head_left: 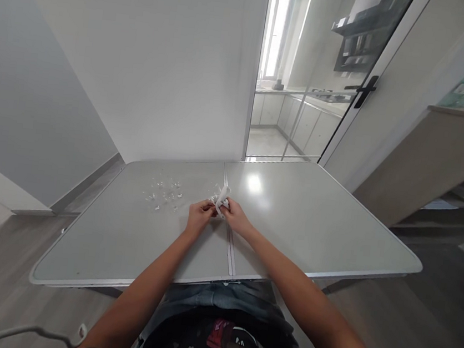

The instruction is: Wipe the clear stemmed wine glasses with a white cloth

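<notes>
My left hand [201, 214] and my right hand [233, 214] meet over the middle of a grey folding table [314, 222]. Both are closed in a pinch on a small white strip-like piece [222, 198] that stands up between the fingertips. What exactly the piece is, I cannot make out. Several tiny clear and white bits [162, 194] lie scattered on the tabletop just left of my left hand.
The table has a centre seam [228, 240] running front to back. A white wall stands behind, a glass door [342, 86] with a black handle opens on a kitchen at the back right, and shelving [459, 166] stands at the right. A white cable [29, 332] hangs at lower left.
</notes>
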The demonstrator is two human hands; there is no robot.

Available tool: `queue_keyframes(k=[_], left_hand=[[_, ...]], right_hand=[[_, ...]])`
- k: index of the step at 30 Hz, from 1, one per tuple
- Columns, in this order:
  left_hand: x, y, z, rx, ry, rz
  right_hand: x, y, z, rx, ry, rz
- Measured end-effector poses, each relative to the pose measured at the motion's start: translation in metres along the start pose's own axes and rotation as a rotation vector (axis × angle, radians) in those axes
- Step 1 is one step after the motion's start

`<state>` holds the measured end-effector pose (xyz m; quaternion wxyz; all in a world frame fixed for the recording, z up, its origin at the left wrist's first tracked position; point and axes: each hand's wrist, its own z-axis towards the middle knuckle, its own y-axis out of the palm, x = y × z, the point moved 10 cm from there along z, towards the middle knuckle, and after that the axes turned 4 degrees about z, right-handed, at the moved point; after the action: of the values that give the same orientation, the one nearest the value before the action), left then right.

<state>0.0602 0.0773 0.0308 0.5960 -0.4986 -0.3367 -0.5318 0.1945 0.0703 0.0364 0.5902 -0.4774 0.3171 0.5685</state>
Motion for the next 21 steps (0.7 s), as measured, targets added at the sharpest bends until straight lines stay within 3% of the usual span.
queue_keyframes(k=[6,11,14,17,21], left_hand=[[0.013,0.011,-0.005,-0.086,0.077,0.063],[0.018,-0.003,-0.003,0.036,0.075,0.014],[0.020,-0.010,0.001,0.073,0.109,0.028],[0.013,-0.012,0.006,0.067,0.090,-0.074],[0.014,-0.018,0.008,0.111,0.133,-0.191]], right_hand=[[0.009,-0.006,0.004,0.013,0.077,0.132],[-0.001,-0.013,0.002,0.041,0.017,0.008],[-0.003,-0.006,0.000,-0.014,0.002,0.001],[0.004,-0.005,0.000,-0.018,0.077,0.175],[0.020,-0.025,0.002,0.148,0.234,0.437]])
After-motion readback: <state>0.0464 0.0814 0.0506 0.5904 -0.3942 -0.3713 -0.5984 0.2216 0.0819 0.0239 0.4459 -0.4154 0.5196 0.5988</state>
